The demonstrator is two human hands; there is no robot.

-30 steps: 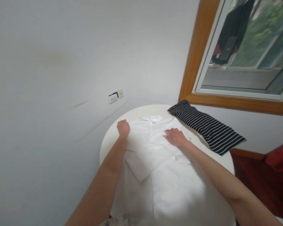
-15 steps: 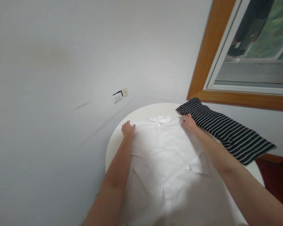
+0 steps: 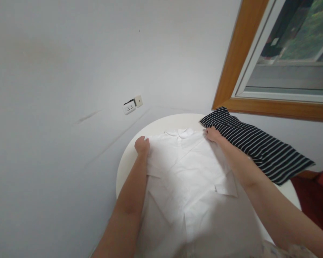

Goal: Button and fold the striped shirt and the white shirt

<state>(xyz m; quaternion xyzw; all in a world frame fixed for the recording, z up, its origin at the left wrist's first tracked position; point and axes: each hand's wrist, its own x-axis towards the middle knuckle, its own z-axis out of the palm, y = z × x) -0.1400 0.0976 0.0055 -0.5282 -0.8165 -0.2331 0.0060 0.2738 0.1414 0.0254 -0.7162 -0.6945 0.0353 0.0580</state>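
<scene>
Though kinda wrinkly, white collared shirt (image 3: 188, 165) flat on the counter (image 3: 161, 123), each shoulder in a pinch: left hand (image 3: 142, 145), right hand (image 3: 212, 134).

Just right of the right fingers (image 3: 205, 133) we see a black-and-white striped cloth (image 3: 258, 145) lying on a round white table (image 3: 161, 122), whose far rim curves beyond the left fingers (image 3: 146, 140) too. Above and slightly left of the left fingers, we find a white socket (image 3: 129, 108) beside a beige plate (image 3: 138, 101) on the pale wall (image 3: 70, 71). Well up and right of the right fingers, we see a wooden window frame (image 3: 233, 61), with greenery (image 3: 321, 27) and a dark, blurred shape (image 3: 285, 25) behind the glass (image 3: 307, 79).
</scene>
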